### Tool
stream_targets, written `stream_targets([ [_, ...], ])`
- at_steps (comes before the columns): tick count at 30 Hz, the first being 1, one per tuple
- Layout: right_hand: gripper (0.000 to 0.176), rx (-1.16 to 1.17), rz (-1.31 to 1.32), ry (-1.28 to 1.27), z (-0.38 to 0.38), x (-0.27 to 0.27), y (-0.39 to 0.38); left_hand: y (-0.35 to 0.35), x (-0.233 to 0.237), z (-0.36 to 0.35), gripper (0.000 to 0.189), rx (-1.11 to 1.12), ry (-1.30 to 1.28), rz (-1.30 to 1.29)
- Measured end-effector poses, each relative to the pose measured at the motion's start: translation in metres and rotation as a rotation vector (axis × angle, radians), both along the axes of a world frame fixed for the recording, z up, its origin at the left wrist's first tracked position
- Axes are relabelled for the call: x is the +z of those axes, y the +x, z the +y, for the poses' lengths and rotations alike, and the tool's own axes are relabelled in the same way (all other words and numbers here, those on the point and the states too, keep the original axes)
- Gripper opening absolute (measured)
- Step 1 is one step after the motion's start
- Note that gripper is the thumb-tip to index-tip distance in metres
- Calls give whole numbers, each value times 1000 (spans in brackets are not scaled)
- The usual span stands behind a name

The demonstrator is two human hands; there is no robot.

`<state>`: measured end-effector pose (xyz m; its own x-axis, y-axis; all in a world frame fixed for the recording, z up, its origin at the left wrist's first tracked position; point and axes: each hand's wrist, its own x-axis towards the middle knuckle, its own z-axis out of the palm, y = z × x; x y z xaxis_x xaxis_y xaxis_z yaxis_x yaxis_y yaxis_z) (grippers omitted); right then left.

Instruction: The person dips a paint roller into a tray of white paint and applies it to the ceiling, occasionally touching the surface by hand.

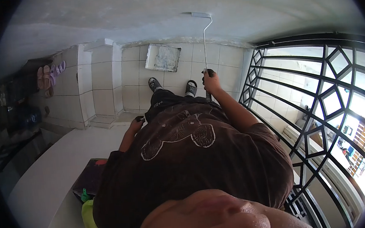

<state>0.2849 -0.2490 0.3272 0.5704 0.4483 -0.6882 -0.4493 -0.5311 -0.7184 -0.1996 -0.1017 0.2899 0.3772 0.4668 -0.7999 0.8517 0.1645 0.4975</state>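
My right hand is closed around the handle of a long-framed paint roller. The white roller head lies against the grey-white wall at the top of the view. Lower and to the left, my left hand hangs beside my dark shorts with its fingers curled; whether anything small is in it cannot be made out. A paint-smeared rectangular tray rests on the tiled floor, ahead of my sandalled feet.
A black metal grille runs along the right side. Pairs of sandals hang at the left, next to a tiled ledge. A pale surface with a dark box is at lower left.
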Motion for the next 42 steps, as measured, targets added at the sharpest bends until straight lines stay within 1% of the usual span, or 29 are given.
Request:
stream_targets([
  [1,19,-20,32,-11,-1,38,3,0,-10,2,43,11,11,6],
  [2,20,-39,68,-24,-4,64,3,6,-9,3,43,8,-13,1],
  [3,20,13,70,18,-12,75,7,18,-3,6,43,4,-37,-3],
  [4,20,10,78,24,-16,91,11,21,-9,11,43,0,-59,-10],
  [5,20,7,86,30,-21,109,12,11,-30,13,42,-240,111,-140],
  [8,19,20,45,43,-37,135,14,35,-35,20,41,25,-11,-112],
  [9,19,31,21,42,-40,143,15,43,-31,22,41,25,6,-116],
  [12,21,32,1,44,-48,170,17,41,-61,30,41,28,43,-178],
  [15,22,39,-39,55,-57,192,17,62,-32,37,40,-32,49,-120],
  [18,18,-39,-109,23,-58,225,10,63,-34,44,41,-14,30,-94],
  [19,18,-36,-95,49,-65,222,11,62,-35,45,41,-14,35,-91],
  [22,18,-42,-133,96,-74,238,10,58,-46,49,40,-12,46,-90],
  [26,14,-161,-210,101,-75,265,3,56,-56,52,39,-17,46,-79],
  [27,13,-165,-247,194,-82,254,7,57,-56,53,39,-20,50,-73],
  [30,15,-138,-492,276,-86,244,20,69,-41,57,40,-74,51,-50],
  [31,20,-222,-599,250,-82,237,19,64,-54,60,41,-77,68,-69],
  [32,22,-209,-612,288,-81,234,23,61,-67,64,41,-78,87,-89],
  [35,26,-165,-638,433,-58,252,32,70,-58,72,42,-51,83,-95],
  [36,26,-165,-622,464,-47,259,35,74,-52,74,42,-35,71,-86],
  [38,25,-159,-584,521,-23,271,38,74,-55,80,42,-33,79,-102],
  [39,24,-159,-638,584,-8,263,42,73,-57,82,42,-33,84,-108],
  [40,23,-141,-685,600,5,269,42,73,-51,81,43,-34,95,-114],
  [42,22,-161,-627,619,25,261,44,73,-37,80,43,-39,121,-126],
])
